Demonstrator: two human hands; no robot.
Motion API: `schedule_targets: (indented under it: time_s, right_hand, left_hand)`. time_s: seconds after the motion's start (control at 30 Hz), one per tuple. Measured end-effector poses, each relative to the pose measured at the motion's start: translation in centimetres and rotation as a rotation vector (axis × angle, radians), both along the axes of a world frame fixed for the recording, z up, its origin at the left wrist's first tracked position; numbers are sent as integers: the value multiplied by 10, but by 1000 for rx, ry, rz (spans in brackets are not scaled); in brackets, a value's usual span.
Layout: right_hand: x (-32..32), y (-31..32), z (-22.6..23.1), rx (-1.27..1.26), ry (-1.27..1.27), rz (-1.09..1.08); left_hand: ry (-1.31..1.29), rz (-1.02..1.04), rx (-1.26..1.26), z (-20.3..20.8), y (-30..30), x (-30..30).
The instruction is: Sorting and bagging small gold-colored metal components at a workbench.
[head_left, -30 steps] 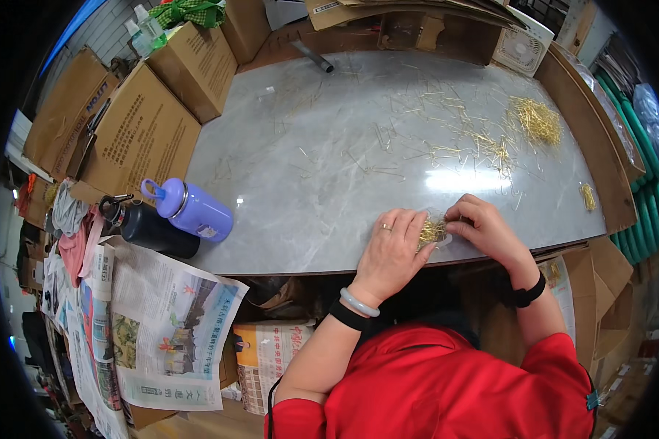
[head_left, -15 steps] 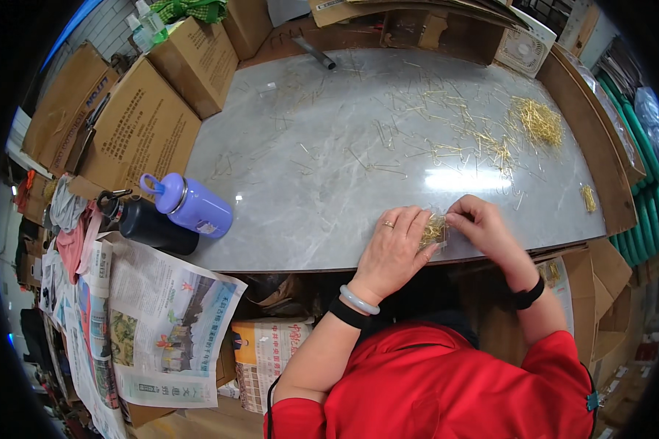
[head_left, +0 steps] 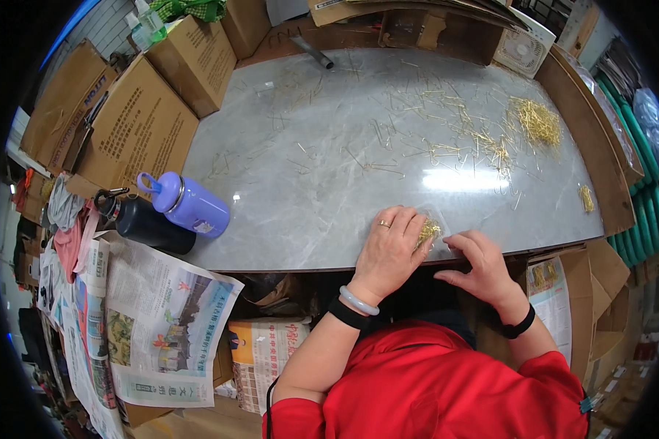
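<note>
At the table's front edge, my left hand (head_left: 392,245) curls over a small clear plastic bag (head_left: 438,221) and presses it to the tabletop. Inside it shows a bundle of thin gold-coloured wire hooks (head_left: 427,233), partly covered by my fingers. Just to the right, my right hand (head_left: 485,269) has its thumb and fingers apart, with nothing visible between them. A large heap of similar wire hooks (head_left: 536,122) lies at the far right. Loose hooks (head_left: 490,150) are strewn to its left, and a small bundle of hooks (head_left: 586,198) lies by the right edge.
A purple bottle (head_left: 198,208) and a black bottle (head_left: 150,225) stand at the table's left front. Cardboard boxes (head_left: 135,124) line the left side. A wooden board (head_left: 589,124) borders the right, with a white fan (head_left: 523,47) behind. Newspapers (head_left: 172,329) hang below the left edge.
My right hand has left the bag, moving slightly right and toward me, its pinched fingers now spread. My left hand stays over the bag.
</note>
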State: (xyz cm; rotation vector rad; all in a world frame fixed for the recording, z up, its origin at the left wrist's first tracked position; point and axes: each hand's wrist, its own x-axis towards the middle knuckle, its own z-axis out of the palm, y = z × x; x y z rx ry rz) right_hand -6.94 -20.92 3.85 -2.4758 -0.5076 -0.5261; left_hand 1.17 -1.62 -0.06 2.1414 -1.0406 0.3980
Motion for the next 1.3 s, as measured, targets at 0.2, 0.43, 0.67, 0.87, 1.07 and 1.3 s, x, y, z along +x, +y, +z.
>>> schedule_targets:
  time_s: [0.2,0.43,0.67,0.87,1.07,1.3]
  right_hand:
    - [-5,13,-16,306,60,-143]
    - [17,35,-6,967,317,-221]
    - [30,21,3,317,82,-176]
    - [30,-1,-22,60,-11,-245]
    - [42,-2,-18,70,-49,-174]
    - [48,-1,-15,-1,-146,-146]
  left_hand:
    - [-3,16,-9,2,1,-2]
    - [-29,-5,-19,-3,3,-2]
    - [-47,15,32,-2,5,-1]
    - [-36,-5,-16,-4,2,-1]
    - [-34,-10,14,-2,4,-2]
    - [-13,-8,-18,-2,1,-2]
